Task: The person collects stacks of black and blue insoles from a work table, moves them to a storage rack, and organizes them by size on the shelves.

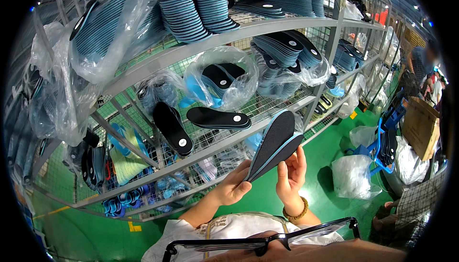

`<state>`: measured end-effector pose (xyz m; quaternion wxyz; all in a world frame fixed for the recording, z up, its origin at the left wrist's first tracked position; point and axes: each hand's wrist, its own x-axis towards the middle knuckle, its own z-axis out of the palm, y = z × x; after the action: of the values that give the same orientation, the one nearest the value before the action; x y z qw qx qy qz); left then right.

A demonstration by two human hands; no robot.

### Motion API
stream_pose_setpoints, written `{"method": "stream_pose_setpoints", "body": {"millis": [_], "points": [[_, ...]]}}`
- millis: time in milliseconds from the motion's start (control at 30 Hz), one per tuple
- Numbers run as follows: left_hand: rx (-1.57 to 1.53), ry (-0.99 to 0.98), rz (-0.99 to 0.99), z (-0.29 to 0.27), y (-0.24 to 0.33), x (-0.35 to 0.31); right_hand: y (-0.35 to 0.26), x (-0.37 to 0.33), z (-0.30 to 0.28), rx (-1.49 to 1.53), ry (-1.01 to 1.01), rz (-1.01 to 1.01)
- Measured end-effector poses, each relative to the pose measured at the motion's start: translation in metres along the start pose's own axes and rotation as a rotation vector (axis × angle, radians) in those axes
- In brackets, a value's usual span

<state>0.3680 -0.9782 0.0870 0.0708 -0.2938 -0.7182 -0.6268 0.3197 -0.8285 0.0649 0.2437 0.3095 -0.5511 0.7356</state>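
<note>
In front of me I hold a pair of black insoles (278, 130) with light-blue edges. Their narrow ends lie together, while the wide ends fan apart. My left hand (232, 186) is closed around the lower, narrow end, thumb on the near side. On the right edge of the nearer insole, the thumb and fingertips of my right hand (291, 178) rest against it. Beyond my hands, a black insole stack (219, 118) with a round white label lies on the middle shelf. Beside it, another black insole stack (172, 130) slants over the shelf's front edge.
A grey metal rack (191, 46) with wire-mesh shelves spans the front, bearing stacked blue-black insoles (184, 15) and clear plastic bags (224, 78). At right on the green floor (315, 176) are a bulging plastic bag (354, 178), a blue-framed cart (382, 142) and a cardboard box (420, 125). A person (420, 63) stands farther off.
</note>
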Motion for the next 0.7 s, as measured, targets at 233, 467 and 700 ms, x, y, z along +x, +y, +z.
{"method": "stream_pose_setpoints", "body": {"millis": [233,467,700], "points": [[0.03,0.18,0.014,-0.013,-0.008,-0.015,0.001,0.007,0.021,0.24,-0.012,0.181],[-0.191,0.539,-0.138,-0.017,0.015,-0.043,0.01,0.009,0.071,0.507,-0.135,0.246],[-0.15,0.776,-0.066,-0.046,0.01,-0.096,0.017,-0.015,0.124,0.428,-0.53,0.387]]}}
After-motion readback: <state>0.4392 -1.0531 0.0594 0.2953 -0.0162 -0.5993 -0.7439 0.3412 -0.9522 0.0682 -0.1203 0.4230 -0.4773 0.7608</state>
